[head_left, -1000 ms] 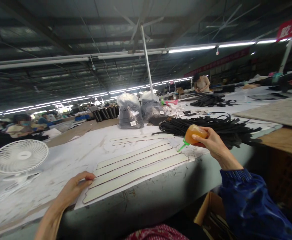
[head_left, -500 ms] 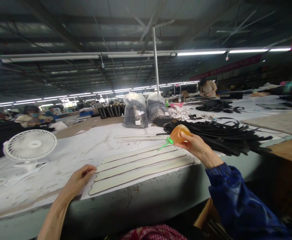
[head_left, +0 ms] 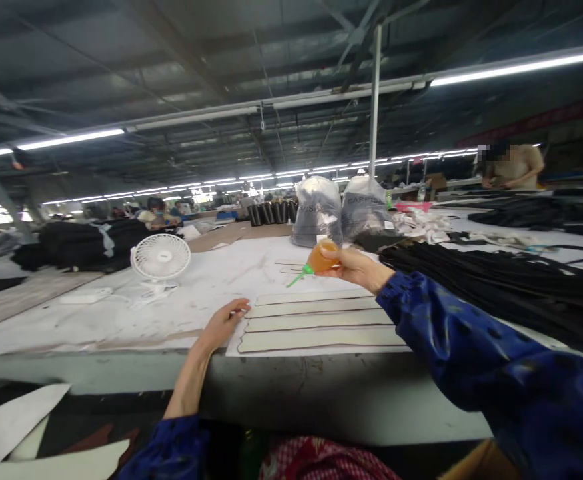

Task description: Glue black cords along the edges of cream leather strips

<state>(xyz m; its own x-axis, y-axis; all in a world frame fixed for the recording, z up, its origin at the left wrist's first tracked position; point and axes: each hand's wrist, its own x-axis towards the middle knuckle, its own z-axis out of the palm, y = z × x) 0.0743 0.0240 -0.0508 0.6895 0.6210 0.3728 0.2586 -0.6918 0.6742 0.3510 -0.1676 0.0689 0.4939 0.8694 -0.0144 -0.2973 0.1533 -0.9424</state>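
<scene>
An orange squeeze bottle (head_left: 322,259) with a green nozzle is held in my right hand (head_left: 352,265), tilted so the nozzle points down and left above the table. Below it lie several long pale strips (head_left: 316,321) with dark edges, side by side on a white sheet. My left hand (head_left: 227,319) rests at the strips' left ends, fingers together and pointing right; whether anything is pinched under the fingertips is not clear. Further back on the table are a few thin strips (head_left: 291,267).
A white fan (head_left: 161,257) stands to the left. Two filled plastic bags (head_left: 318,213) sit at the back, with black strips (head_left: 491,287) piled at the right. A person (head_left: 518,167) is at the far right. Pale pieces (head_left: 71,463) lie below the table at the lower left.
The view has turned left, so the fan and bags appear further right. The bottle in my right hand has moved left over the strips, while my left hand has moved toward their far left corner.
</scene>
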